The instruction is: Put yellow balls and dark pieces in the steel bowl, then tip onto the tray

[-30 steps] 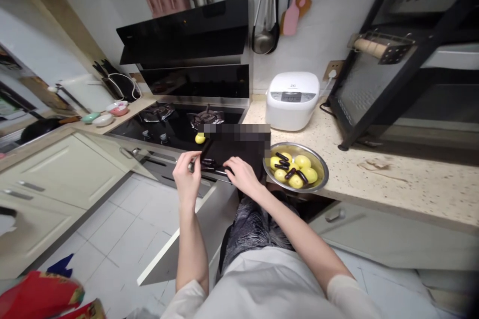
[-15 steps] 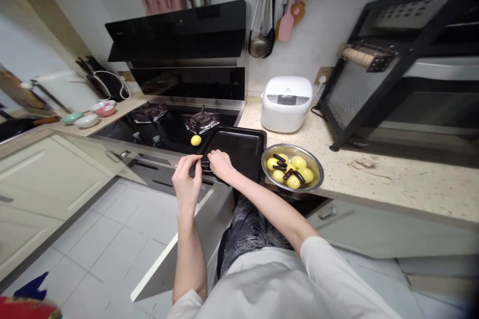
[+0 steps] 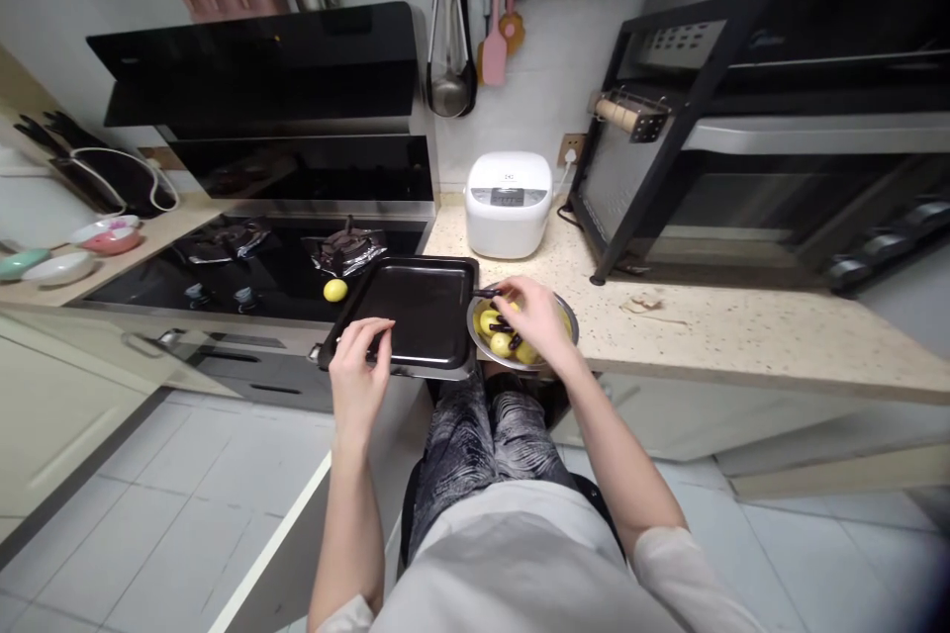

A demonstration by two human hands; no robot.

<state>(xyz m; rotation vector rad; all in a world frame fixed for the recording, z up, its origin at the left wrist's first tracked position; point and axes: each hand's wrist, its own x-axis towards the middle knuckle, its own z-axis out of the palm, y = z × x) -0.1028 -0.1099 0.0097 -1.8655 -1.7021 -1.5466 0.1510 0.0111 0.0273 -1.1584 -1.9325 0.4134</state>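
Note:
My left hand (image 3: 360, 371) hovers over the front left corner of the black baking tray (image 3: 416, 302). Its thumb and forefinger are curved with a gap between them; some dark shape lies behind them, hard to make out. My right hand (image 3: 535, 316) is over the steel bowl (image 3: 573, 312), its fingers closed on a dark sausage-shaped piece (image 3: 486, 293) that juts left past the bowl's rim. In the bowl lie several yellow round potato-like pieces (image 3: 501, 344) with dark sausage-shaped pieces (image 3: 515, 341) on top, partly covered by my hand.
One yellow round piece (image 3: 335, 290) sits on the black gas stove (image 3: 286, 287), left of the tray. Behind the bowl stands a white rice cooker (image 3: 509, 208). A black rack (image 3: 619, 148) with an oven is at the right. Small bowls (image 3: 60, 269) stand far left.
My right hand has moved right, from the tray's front left to the bowl. My left hand has stayed by the tray's corner. The view has turned right.

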